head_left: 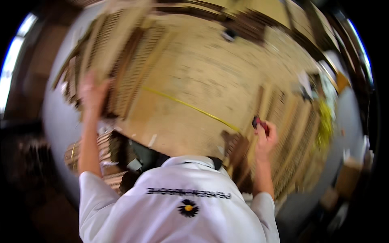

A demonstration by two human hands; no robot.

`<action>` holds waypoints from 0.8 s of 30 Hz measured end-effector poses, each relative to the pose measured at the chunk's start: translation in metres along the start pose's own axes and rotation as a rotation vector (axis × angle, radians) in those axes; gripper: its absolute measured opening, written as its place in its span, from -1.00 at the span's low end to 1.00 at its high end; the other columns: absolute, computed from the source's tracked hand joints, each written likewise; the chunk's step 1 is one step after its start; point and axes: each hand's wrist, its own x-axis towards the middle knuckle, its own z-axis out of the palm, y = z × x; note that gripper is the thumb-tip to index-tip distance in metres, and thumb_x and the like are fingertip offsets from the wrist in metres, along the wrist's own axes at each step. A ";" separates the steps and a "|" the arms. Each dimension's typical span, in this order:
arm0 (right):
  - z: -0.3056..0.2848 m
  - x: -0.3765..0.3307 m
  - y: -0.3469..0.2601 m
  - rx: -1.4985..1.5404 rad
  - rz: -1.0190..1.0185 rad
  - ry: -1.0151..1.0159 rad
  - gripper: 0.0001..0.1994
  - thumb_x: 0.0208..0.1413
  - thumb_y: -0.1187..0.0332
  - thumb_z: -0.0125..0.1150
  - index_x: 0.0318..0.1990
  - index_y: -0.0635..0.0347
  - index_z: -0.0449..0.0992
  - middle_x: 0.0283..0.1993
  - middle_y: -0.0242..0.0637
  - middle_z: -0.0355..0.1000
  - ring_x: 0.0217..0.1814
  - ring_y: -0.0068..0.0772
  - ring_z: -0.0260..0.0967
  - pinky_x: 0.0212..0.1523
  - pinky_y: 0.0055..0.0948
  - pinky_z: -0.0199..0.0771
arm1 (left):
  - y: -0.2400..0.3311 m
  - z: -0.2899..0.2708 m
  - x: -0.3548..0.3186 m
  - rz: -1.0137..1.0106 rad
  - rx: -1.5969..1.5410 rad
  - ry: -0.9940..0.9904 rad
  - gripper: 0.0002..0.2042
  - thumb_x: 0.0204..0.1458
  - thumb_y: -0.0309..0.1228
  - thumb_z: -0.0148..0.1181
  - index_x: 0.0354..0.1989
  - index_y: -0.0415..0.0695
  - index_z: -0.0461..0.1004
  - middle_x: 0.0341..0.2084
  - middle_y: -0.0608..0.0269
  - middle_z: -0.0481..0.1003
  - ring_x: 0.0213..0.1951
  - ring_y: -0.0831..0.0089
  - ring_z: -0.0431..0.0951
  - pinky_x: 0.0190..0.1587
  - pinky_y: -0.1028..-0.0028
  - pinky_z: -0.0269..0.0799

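Observation:
My right hand [266,137] is closed around a small red-and-black tool [259,123], its exact kind too blurred to make out, over the inner edge of the right-hand cardboard stacks [289,133]. On the left, my left hand [93,92] is smeared by motion at the near end of the stacked cardboard pieces [135,60]. A long blurred cardboard strip [117,40] rises just beyond its fingers; whether they grip it cannot be told. Between the hands, a yellow strap [190,106] lies slantwise across the worn tan tabletop [202,77].
Dark brown cardboard pieces [247,26] and a small dark object [229,35] sit at the far side. Yellow strapping [324,125] is bunched at the right edge. Bundled cardboard [91,152] is at lower left, and a cardboard box [349,176] stands low at the right.

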 end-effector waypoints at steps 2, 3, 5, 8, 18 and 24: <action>-0.039 -0.002 -0.001 0.129 -0.007 0.170 -0.86 0.30 0.42 0.32 -0.16 0.32 0.53 -0.34 -0.37 0.46 -0.36 -0.56 0.43 -0.26 -0.51 0.51 | -0.018 -0.003 0.039 0.114 0.314 0.245 -0.21 0.07 0.13 0.39 0.33 -0.19 0.37 0.27 -0.10 0.41 0.27 -0.15 0.41 0.25 0.02 0.38; -0.061 -0.005 0.002 0.187 -0.010 0.266 -0.84 0.31 0.38 0.32 -0.13 0.30 0.53 -0.31 -0.36 0.48 -0.34 -0.53 0.44 -0.24 -0.49 0.53 | 0.006 0.002 0.049 0.158 0.228 0.373 -0.25 0.08 0.11 0.40 0.30 -0.20 0.41 0.26 -0.10 0.42 0.25 -0.14 0.42 0.24 0.01 0.40; -0.098 -0.023 0.009 0.309 -0.011 0.381 -0.81 0.34 0.34 0.31 -0.08 0.28 0.52 -0.26 -0.33 0.51 -0.31 -0.49 0.47 -0.20 -0.45 0.57 | 0.070 0.028 0.041 0.120 -0.241 0.149 -0.39 0.16 -0.01 0.37 0.22 -0.22 0.47 0.23 -0.11 0.46 0.23 0.01 0.48 0.23 0.11 0.43; -0.121 -0.059 0.013 0.458 0.035 0.407 -0.81 0.40 0.32 0.23 -0.01 0.26 0.50 -0.15 -0.30 0.53 -0.24 -0.46 0.49 -0.15 -0.40 0.60 | 0.208 0.067 -0.029 0.026 -0.718 -0.641 -0.58 0.28 -0.16 0.21 0.18 -0.19 0.50 0.01 0.02 0.62 0.06 0.18 0.63 0.14 0.25 0.52; -0.097 -0.124 0.041 -0.072 0.103 0.308 -0.89 0.32 0.44 0.25 -0.12 0.30 0.57 -0.25 -0.37 0.43 -0.22 -0.61 0.40 -0.16 -0.55 0.44 | 0.409 0.073 -0.258 0.054 -1.078 -1.453 -0.29 0.19 0.08 0.32 0.08 -0.49 0.47 -0.15 -0.17 0.65 -0.09 0.15 0.68 -0.03 0.28 0.58; -0.049 -0.095 0.061 0.116 0.155 0.171 -0.88 0.31 0.44 0.27 -0.08 0.26 0.57 -0.25 -0.43 0.54 -0.27 -0.65 0.43 -0.17 -0.58 0.48 | 0.399 0.082 -0.236 -0.344 -1.339 -1.417 -0.36 0.18 0.01 0.39 0.13 -0.40 0.47 -0.14 0.01 0.63 -0.12 0.31 0.64 -0.06 0.34 0.60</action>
